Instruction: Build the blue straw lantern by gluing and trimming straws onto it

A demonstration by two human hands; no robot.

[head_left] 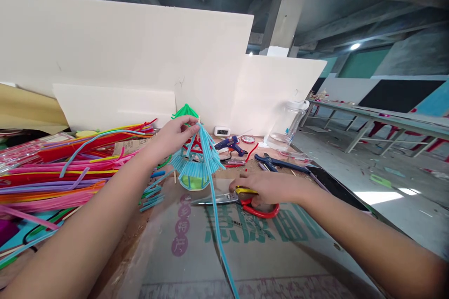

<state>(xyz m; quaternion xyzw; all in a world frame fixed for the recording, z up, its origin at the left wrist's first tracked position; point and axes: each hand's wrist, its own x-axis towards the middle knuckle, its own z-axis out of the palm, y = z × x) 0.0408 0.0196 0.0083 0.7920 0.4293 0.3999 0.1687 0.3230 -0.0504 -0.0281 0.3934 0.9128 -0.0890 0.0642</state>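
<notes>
My left hand [174, 136] pinches the top of a small pavilion model [196, 161] made of light blue pipe cleaners, with a green base and a wooden stick at its peak. A long blue pipe cleaner [218, 231] hangs from the model's top and trails toward me over the cardboard. My right hand [267, 188] lies on a pair of scissors [242, 200] with red and yellow handles, fingers curled over the handles. The scissors rest flat on the cardboard, blades pointing left.
A heap of coloured pipe cleaners [66, 168] fills the left side. Behind the model are a blue glue gun [231, 145], blue pliers [277, 162], a clear plastic jar [287, 124], a small white timer [222, 131] and white foam boards [140, 65]. The table edge [351, 196] runs along the right.
</notes>
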